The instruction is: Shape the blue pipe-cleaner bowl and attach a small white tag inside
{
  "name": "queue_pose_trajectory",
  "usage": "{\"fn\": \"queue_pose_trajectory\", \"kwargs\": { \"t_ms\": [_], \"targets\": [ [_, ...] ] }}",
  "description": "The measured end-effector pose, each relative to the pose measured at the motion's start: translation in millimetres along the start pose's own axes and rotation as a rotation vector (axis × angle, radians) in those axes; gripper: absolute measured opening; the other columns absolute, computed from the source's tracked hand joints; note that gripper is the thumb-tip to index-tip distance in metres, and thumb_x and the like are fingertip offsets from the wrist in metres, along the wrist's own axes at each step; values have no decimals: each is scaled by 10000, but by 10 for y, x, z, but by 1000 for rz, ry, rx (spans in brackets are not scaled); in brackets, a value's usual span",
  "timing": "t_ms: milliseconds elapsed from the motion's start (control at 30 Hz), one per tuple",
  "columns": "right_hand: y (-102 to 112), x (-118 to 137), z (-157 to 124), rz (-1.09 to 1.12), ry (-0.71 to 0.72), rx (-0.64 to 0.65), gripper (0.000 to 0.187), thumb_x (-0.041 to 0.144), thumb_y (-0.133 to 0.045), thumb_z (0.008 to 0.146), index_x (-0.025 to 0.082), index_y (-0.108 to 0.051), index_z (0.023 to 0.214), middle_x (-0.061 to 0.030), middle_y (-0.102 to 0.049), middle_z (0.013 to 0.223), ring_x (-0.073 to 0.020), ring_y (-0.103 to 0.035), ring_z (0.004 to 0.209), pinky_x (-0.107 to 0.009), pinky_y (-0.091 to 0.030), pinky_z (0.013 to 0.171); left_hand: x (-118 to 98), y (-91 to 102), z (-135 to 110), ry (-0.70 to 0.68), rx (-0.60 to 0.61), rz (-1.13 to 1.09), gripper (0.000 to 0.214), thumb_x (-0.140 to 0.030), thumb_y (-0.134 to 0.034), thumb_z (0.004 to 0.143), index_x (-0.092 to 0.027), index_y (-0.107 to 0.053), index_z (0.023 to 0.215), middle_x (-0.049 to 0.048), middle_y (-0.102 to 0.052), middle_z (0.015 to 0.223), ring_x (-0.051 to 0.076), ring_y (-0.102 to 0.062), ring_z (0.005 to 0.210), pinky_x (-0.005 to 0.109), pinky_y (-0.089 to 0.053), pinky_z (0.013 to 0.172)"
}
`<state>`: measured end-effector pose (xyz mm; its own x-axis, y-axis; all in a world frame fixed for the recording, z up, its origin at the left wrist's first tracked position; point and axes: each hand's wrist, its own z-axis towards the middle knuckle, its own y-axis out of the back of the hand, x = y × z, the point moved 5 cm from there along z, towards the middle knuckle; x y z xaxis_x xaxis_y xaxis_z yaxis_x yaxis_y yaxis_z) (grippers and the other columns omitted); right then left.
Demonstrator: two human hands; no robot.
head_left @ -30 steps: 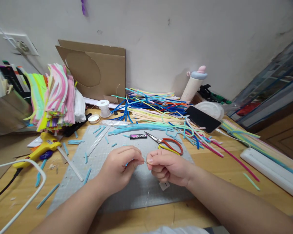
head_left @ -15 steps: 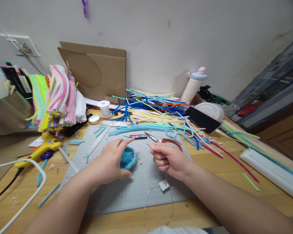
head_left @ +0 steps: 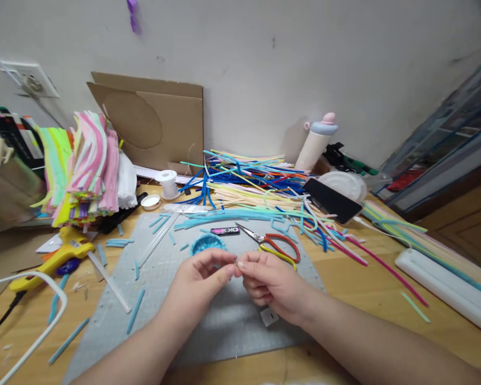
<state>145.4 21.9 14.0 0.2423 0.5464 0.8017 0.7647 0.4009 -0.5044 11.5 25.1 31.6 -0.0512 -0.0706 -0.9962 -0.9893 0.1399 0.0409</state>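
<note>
My right hand (head_left: 266, 280) is closed in a pinch, with the tip of a thin wire (head_left: 236, 261) just showing at its fingers. Thumb and forefinger of my left hand (head_left: 202, 280) press together at the same spot, touching the right fingertips; what they grip is too small to make out. Just behind the left hand sits a round, fuzzy blue bowl-like piece (head_left: 207, 243), its front partly covered. Partly behind the right hand lies a small white box (head_left: 269, 316). Beyond the hands, scissors (head_left: 280, 246) with red and yellow handles rest beside a black-and-pink battery (head_left: 225, 231).
A grey cutting mat (head_left: 152, 278) covers the middle of the wooden table. A yellow glue gun (head_left: 60, 254) and its white cable lie at left. Loose pipe cleaners (head_left: 248, 187) heap at the back, near a phone (head_left: 332, 200) and a bottle (head_left: 315, 144). Cardboard (head_left: 160, 123) leans on the wall.
My left hand has let go of the blue piece and come right to meet the right fingertips. The blue piece now lies with its opening upward. The right hand has come slightly lower and left.
</note>
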Motion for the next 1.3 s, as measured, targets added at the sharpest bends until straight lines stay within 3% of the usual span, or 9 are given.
{"fn": "queue_pose_trajectory", "kwargs": {
  "t_ms": [100,233,433,700,933,1300],
  "targets": [
    [-31,-2,-10,-68,58,-53,319,446,-683,760,170,-529,712,123,-287,455,-31,-146,398,-182,-91,378,91,-92,-60,179,-1,-306,203,-327,-789,659,-164,-700,741,16,-657,692,147,-572,696,261,-432,705],
    [-9,24,-5,-179,156,-127,309,454,-670,773,170,-563,830,108,-369,502,-35,-212,402,-182,-152,385,181,-66,-28,307,-47,-480,206,-297,-822,630,-149,-719,730,21,-661,719,114,-538,677,223,-410,669],
    [51,98,-39,-438,360,-257,188,335,-658,795,185,-575,871,45,-494,629,-90,-431,562,-204,-338,510,153,-65,-33,318,-44,-554,211,-268,-849,600,-141,-710,696,8,-635,676,91,-523,626,200,-405,612],
    [-16,146,-193,-887,642,-364,86,224,-589,850,198,-604,770,15,-577,646,-105,-502,565,-227,-382,531,218,-165,-83,366,-17,-641,222,-242,-861,599,-140,-703,716,2,-648,674,77,-564,622,178,-440,616],
    [-77,159,-221,-1030,751,-318,76,200,-563,870,212,-627,830,-9,-654,710,-130,-588,614,-251,-436,593,285,-241,-145,486,60,-788,226,-228,-861,606,-128,-691,718,13,-645,696,90,-591,654,188,-489,637],
    [-101,220,-247,-1090,800,-249,97,161,-524,883,207,-602,917,-8,-646,736,-119,-558,612,-236,-421,584,248,-209,-115,476,84,-785,219,-252,-848,622,-111,-708,714,19,-637,658,75,-572,606,175,-489,610]
  ]
}}
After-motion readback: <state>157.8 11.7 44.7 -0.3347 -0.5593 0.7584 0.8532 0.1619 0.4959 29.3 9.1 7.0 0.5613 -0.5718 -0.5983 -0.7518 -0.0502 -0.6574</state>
